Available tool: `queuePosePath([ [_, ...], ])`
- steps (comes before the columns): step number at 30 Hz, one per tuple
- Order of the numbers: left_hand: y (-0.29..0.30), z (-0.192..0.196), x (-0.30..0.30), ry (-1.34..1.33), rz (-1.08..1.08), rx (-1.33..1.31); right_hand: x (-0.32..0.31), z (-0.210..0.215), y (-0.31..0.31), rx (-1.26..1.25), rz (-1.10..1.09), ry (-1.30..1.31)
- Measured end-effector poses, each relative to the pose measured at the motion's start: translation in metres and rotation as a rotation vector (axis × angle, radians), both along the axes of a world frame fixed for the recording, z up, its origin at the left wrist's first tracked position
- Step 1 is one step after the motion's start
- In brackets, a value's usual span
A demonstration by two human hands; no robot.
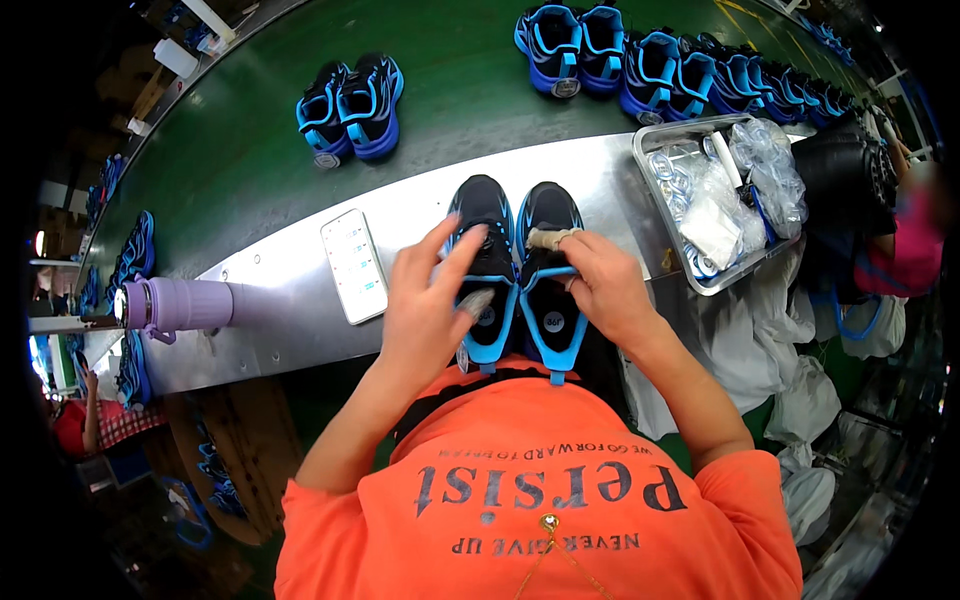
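Two black sneakers with bright blue trim stand side by side in front of me, toes pointing away: a left sneaker [482, 200] and a right sneaker [550, 205]. My left hand [422, 295] is over the left sneaker, fingers spread across its laces and side. By its thumb is a greyish translucent piece [478, 302], too unclear to name. My right hand [607, 287] curls around the collar and tongue of the right sneaker. One of its fingers wears a beige wrap [548, 239] and lies across the laces. Pale round labels show on both insoles.
A white-screened phone [353, 265] lies on the metal ledge [280, 290], with a lilac bottle [180, 305] farther left. A clear tray [690, 255] of round tags and plastic bags sits at right. More sneakers [350, 105] stand on the green surface [450, 90]. Other people are at the sides.
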State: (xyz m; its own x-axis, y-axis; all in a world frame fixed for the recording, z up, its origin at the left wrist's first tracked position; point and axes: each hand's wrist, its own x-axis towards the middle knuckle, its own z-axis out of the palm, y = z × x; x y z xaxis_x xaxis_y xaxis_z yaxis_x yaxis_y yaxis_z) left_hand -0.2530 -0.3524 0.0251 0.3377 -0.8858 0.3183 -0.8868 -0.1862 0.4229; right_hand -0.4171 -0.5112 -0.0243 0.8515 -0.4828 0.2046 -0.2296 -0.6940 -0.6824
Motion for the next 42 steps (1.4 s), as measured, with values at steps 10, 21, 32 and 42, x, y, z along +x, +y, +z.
queuePosePath([
  [10, 0.000, -0.015, -0.012, 0.164, -0.043, 0.256, -0.016, 0.035, 0.013, 0.036, 0.019, 0.153],
  [21, 0.009, -0.039, -0.023, -0.232, -0.168, 0.178, -0.020, 0.004, 0.034, -0.357, 0.073, 0.015],
  [32, 0.007, -0.052, -0.009, -0.070, -0.204, 0.090, -0.024, 0.001, 0.043, -0.288, -0.028, 0.033],
  [42, -0.001, -0.017, 0.006, 0.348, -0.147, 0.237, -0.027, 0.037, -0.015, 0.377, 0.305, 0.101],
])
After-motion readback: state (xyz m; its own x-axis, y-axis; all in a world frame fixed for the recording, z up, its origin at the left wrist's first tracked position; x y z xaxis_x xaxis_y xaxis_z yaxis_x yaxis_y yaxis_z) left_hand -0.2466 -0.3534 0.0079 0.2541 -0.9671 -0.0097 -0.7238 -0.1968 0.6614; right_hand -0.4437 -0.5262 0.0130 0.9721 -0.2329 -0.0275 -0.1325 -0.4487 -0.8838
